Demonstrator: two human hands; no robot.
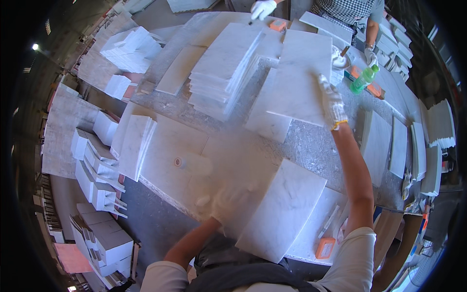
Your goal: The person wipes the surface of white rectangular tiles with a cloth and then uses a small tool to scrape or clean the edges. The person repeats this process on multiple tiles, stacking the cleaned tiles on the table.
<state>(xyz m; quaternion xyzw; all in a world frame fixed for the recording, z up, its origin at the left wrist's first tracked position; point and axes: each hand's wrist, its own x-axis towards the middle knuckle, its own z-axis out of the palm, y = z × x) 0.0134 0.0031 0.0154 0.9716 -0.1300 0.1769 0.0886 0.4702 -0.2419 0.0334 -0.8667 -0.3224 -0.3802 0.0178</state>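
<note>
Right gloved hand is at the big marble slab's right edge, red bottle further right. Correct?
Wrong bottle colour: the head view shows a green bottle. It does stand further right than the right hand, which is at the marble slab's right edge.

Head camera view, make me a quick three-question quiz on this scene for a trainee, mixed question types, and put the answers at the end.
1. True or false: the right hand, at the right edge of a large white slab, is bare.
2. Multiple choice: what colour is the bottle beyond that hand? A) blue B) green C) red
3. Fill in the blank: from the wearer's viewpoint, the orange block nearest the wearer lies to the ____ of the slab closest to their waist.

Key:
1. False; it wears a white glove.
2. B, green.
3. Right.
</note>
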